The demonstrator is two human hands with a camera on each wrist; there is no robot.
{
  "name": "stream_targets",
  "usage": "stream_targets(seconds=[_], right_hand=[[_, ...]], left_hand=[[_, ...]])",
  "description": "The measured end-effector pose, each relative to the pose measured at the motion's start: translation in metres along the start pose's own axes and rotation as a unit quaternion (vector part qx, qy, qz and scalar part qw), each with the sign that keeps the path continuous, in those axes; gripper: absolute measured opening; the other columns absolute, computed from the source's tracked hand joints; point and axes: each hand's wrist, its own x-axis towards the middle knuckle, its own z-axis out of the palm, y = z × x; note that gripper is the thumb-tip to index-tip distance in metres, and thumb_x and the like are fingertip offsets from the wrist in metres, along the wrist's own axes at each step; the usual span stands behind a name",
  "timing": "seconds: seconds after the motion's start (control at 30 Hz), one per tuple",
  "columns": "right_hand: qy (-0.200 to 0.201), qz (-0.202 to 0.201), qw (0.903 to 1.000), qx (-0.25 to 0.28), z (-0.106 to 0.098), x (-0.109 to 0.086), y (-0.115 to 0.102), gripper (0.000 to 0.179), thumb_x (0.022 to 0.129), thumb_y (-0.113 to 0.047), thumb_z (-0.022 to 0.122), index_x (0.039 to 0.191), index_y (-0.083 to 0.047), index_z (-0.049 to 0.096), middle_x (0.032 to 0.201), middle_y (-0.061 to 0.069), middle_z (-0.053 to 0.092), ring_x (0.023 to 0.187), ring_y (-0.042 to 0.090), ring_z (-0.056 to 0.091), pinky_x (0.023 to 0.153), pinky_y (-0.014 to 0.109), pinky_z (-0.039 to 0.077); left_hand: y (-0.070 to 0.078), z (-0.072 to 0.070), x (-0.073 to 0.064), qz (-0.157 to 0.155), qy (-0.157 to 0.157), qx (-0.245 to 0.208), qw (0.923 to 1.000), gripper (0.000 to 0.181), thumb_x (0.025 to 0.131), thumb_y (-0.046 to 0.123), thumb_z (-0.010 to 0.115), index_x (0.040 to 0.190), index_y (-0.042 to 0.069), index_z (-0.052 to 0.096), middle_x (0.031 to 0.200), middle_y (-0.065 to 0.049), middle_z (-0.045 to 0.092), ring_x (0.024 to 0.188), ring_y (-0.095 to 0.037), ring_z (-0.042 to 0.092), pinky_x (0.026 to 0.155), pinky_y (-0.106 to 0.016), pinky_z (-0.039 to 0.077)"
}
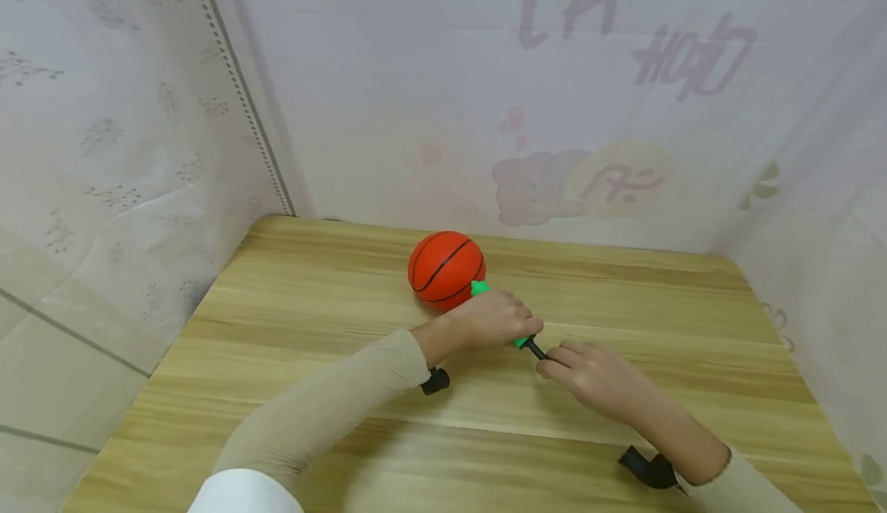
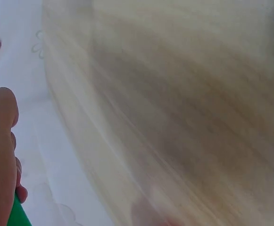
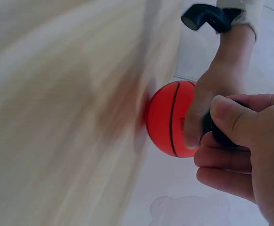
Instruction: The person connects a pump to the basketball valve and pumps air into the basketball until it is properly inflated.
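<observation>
An orange-red ball (image 1: 443,268) with black lines sits toward the back of the table. My left hand (image 1: 495,317) is wrapped round the green barrel (image 1: 480,288) of a hand pump, just in front of the ball. The barrel's far end is at the ball's lower right side; whether it is joined to the ball I cannot tell. A black rod (image 1: 535,349) runs out of the barrel toward my right hand (image 1: 596,378). In the right wrist view, thumb and fingers of that hand grip the pump's black handle (image 3: 221,136), which they partly cover.
The wooden table (image 1: 312,305) backs onto a pale printed curtain (image 1: 388,112), with further curtain hanging at both sides. Black wrist mounts stick out below the left wrist (image 1: 435,381) and the right wrist (image 1: 647,468).
</observation>
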Motion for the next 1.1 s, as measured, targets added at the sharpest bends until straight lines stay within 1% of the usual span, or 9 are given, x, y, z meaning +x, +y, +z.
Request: stream_targets(seconds=[0.1,0.2,0.27,0.33,0.57,0.63,0.73,0.93,1.1], right_hand=[[-0.011,0.002,0.9999,-0.005,0.005,0.007,0.005,0.025,0.104,-0.006,0.048,0.093,-0.007,0.07,0.084,0.0,0.067,0.069,0.011,0.062,0.058,0.02,0.05],[-0.013,0.004,0.9998,-0.011,0.005,0.007,0.006,0.028,0.105,-0.003,0.045,0.093,-0.006,0.07,0.084,0.001,0.067,0.07,0.012,0.063,0.059,0.02,0.051],[-0.012,0.004,0.9999,-0.009,0.003,0.003,0.004,0.043,0.111,-0.009,0.032,0.093,-0.006,0.07,0.083,0.001,0.067,0.069,0.012,0.062,0.058,0.019,0.051],[-0.005,0.003,1.0,-0.006,-0.002,-0.004,-0.001,0.056,0.112,-0.016,0.019,0.091,-0.006,0.07,0.083,0.001,0.066,0.068,0.011,0.061,0.058,0.019,0.05],[0.008,0.003,0.9998,0.017,-0.015,-0.032,-0.019,0.05,0.113,-0.017,0.024,0.091,-0.009,0.069,0.083,-0.002,0.064,0.068,0.009,0.058,0.057,0.017,0.048],[0.016,0.0,0.9997,0.02,-0.019,-0.038,-0.022,0.048,0.112,-0.015,0.025,0.091,-0.01,0.068,0.083,-0.003,0.063,0.068,0.008,0.056,0.056,0.015,0.046],[0.025,-0.001,0.9996,0.013,-0.024,-0.043,-0.025,0.047,0.112,-0.012,0.025,0.091,-0.01,0.067,0.083,-0.003,0.063,0.069,0.009,0.056,0.057,0.015,0.047],[0.001,0.018,0.9995,0.027,-0.02,-0.031,-0.017,0.051,0.113,-0.018,0.022,0.093,-0.009,0.068,0.086,-0.001,0.066,0.071,0.01,0.061,0.06,0.015,0.049],[-0.01,0.014,0.9997,0.02,-0.006,-0.008,-0.003,0.054,0.113,-0.019,0.02,0.093,-0.008,0.069,0.084,-0.002,0.065,0.069,0.009,0.06,0.056,0.015,0.047]], left_hand=[[0.0,0.001,0.0,-0.001,0.001,0.002,1.0,0.013,0.097,0.007,0.061,0.091,0.018,0.063,0.068,0.01,0.047,0.064,-0.006,0.042,0.062,-0.017,0.031],[-0.001,0.0,0.0,-0.005,-0.005,0.0,1.0,0.013,0.097,0.007,0.061,0.091,0.018,0.062,0.069,0.01,0.045,0.064,-0.006,0.041,0.063,-0.017,0.032],[-0.002,-0.001,0.001,-0.005,-0.006,-0.004,1.0,0.012,0.097,0.007,0.061,0.093,0.018,0.063,0.069,0.01,0.048,0.065,-0.006,0.044,0.064,-0.017,0.034],[-0.002,-0.002,0.001,-0.002,-0.007,-0.007,1.0,0.012,0.097,0.007,0.061,0.094,0.019,0.064,0.07,0.01,0.05,0.066,-0.006,0.046,0.064,-0.017,0.035],[-0.006,-0.004,0.0,0.006,-0.027,-0.005,0.9996,0.012,0.098,0.008,0.062,0.101,0.019,0.066,0.077,0.01,0.061,0.072,-0.005,0.054,0.07,-0.017,0.043],[-0.007,-0.005,-0.001,0.001,-0.032,-0.009,0.9995,0.012,0.097,0.007,0.063,0.101,0.018,0.066,0.077,0.011,0.06,0.073,-0.005,0.054,0.072,-0.017,0.044],[-0.008,-0.006,-0.003,-0.011,-0.024,-0.014,0.9996,0.013,0.096,0.005,0.064,0.099,0.017,0.065,0.075,0.011,0.057,0.071,-0.005,0.052,0.073,-0.017,0.044],[-0.004,-0.002,-0.002,-0.006,0.019,-0.013,0.9997,0.016,0.095,0.002,0.062,0.09,0.017,0.063,0.068,0.011,0.048,0.064,-0.004,0.045,0.062,-0.017,0.035],[-0.001,0.0,-0.001,-0.005,0.03,-0.01,0.9995,0.015,0.096,0.005,0.062,0.09,0.018,0.064,0.066,0.011,0.043,0.062,-0.004,0.04,0.061,-0.016,0.029]])
